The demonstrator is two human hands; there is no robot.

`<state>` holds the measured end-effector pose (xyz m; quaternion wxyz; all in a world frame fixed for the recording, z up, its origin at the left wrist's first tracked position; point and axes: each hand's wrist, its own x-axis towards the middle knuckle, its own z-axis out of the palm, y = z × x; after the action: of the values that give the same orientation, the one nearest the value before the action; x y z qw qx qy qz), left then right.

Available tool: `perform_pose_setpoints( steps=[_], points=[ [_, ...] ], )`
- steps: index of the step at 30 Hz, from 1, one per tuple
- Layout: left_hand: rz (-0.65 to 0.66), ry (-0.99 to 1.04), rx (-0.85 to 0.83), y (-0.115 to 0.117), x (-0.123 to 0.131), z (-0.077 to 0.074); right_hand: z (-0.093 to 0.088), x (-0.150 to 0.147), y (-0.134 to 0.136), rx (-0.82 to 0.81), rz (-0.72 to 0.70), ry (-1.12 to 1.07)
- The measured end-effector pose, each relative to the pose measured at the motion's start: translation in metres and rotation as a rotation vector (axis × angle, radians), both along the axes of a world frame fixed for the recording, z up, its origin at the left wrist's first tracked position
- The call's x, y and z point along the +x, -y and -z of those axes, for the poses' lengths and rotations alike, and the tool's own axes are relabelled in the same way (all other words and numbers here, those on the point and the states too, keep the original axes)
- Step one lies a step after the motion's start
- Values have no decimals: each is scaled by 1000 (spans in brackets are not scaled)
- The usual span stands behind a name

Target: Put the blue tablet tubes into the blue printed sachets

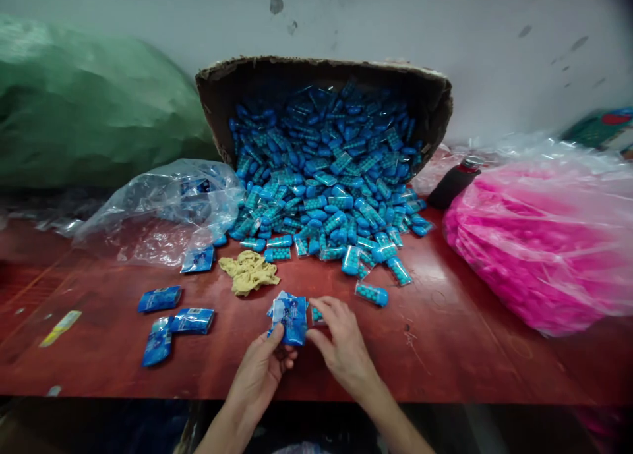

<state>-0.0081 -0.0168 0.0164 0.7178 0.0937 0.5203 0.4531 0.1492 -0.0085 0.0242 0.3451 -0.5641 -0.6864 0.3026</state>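
Observation:
My left hand (264,365) is closed on a small stack of blue printed packets (295,319), thumb on top. Close to the packets' right edge, my right hand (341,342) curls its fingers over a small clear pack of teal balls (317,314), partly hidden by them. Similar blue-capped clear packs (316,184) spill in a heap from a cardboard box (324,65) lying on its side. One such pack (372,294) lies apart, beyond my right hand. To the left, several blue packets (159,299) that look filled rest on the red table (99,368).
A crumpled yellowish piece (250,273) lies ahead of my hands. Left of the heap sits a clear plastic bag (168,210) with blue packets; a big green sack (93,105) is behind. At right are a pink-filled bag (529,250), a dark bottle (455,180); far left, a yellow-handled cutter (60,329).

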Motion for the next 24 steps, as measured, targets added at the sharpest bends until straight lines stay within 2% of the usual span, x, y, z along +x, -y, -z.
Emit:
perform_pose_setpoints(
  steps=[2,4,6,9,11,13,16,18,21,24],
  points=[
    [-33,19,-43,0,0,1,6,11,-7,65,17,299],
    [-63,41,-98,0,1,0,15,17,-14,54,13,496],
    [-89,59,-157,-1,2,-1,21,18,-17,49,-17,585],
    [-117,67,-209,-3,3,-2,25,14,-15,68,-46,586],
    [-138,76,-220,-4,3,-3,24,12,-12,50,-59,478],
    [-161,83,-228,-6,3,-2,20,13,-10,-12,-34,250],
    [-187,81,-226,-7,3,0,11,15,-5,-149,99,-162],
    [-189,76,-211,-6,4,2,5,14,0,-232,161,-346],
    [-181,60,-179,-5,6,3,-1,7,10,-277,159,-457],
    [-174,52,-153,-4,8,4,-3,1,16,-239,117,-454]
  ],
)
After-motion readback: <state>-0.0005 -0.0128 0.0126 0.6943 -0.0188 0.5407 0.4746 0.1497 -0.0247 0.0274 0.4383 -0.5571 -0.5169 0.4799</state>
